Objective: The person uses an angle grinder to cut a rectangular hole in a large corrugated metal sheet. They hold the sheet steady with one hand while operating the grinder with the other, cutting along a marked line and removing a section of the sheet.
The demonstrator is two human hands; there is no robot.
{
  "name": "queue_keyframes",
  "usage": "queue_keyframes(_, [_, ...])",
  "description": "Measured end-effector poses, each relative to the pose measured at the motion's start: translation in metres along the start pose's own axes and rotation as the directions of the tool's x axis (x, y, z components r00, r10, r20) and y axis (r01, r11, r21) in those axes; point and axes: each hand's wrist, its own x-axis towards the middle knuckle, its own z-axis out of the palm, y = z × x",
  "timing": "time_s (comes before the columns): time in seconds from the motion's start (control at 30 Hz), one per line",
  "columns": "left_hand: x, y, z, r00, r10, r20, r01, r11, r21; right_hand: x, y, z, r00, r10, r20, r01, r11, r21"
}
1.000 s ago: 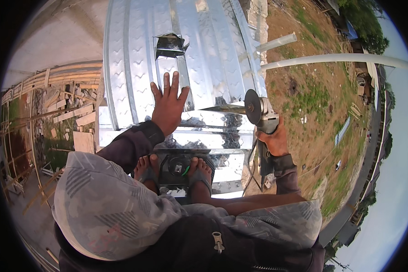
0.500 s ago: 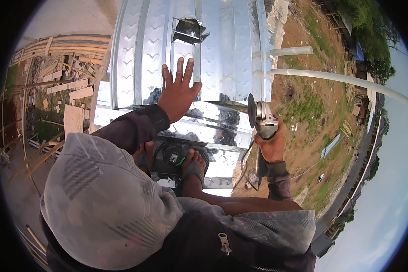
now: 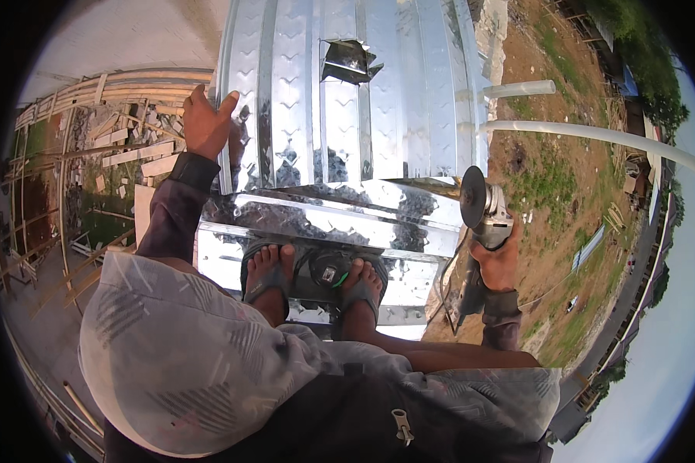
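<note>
A corrugated metal sheet (image 3: 293, 85) lies in front of me, shiny and patterned with small embossed chevrons. My left hand (image 3: 206, 127) is at its left edge, thumb over the top and fingers bent at the rim, closed on the sheet. Off the sheet's near right corner, my right hand (image 3: 498, 262) grips an angle grinder (image 3: 496, 221) by its body. The grinder's dark disc (image 3: 473, 197) stands upright beside the sheet's near right end. Whether the disc spins cannot be told.
A torn opening (image 3: 349, 61) with bent flaps is in the sheet. Between my sandalled feet (image 3: 270, 274) sits a round dark object (image 3: 330, 268) with a green edge. White pipes (image 3: 594, 134) stick out right above bare ground. Bamboo poles (image 3: 139, 76) and rubble lie below left.
My left hand has gone from lying spread on the sheet to its left edge. My view has shifted, and both feet now show more fully. The right hand keeps the grinder.
</note>
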Motion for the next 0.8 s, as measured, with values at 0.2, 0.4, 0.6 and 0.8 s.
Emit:
queue_keyframes(0.2, [0.023, -0.033, 0.020, 0.742, -0.165, 0.650, 0.595, 0.608, -0.525, 0.006, 0.007, 0.002, 0.999, -0.030, -0.030, 0.027, 0.996, -0.084])
queue_keyframes(0.4, [0.027, -0.049, 0.015, 0.757, 0.068, 0.650, 0.576, 0.401, -0.712, 0.005, 0.006, 0.001, 0.999, -0.043, 0.003, 0.043, 0.997, -0.062])
queue_keyframes(0.6, [0.034, -0.024, -0.009, 0.816, 0.026, 0.577, 0.479, 0.526, -0.702, 0.004, 0.001, 0.000, 0.998, -0.055, 0.015, 0.056, 0.993, -0.106])
queue_keyframes(0.8, [0.024, 0.002, -0.024, 0.871, 0.050, 0.489, 0.403, 0.497, -0.769, -0.003, -0.009, -0.003, 1.000, 0.013, -0.005, -0.014, 1.000, -0.026])
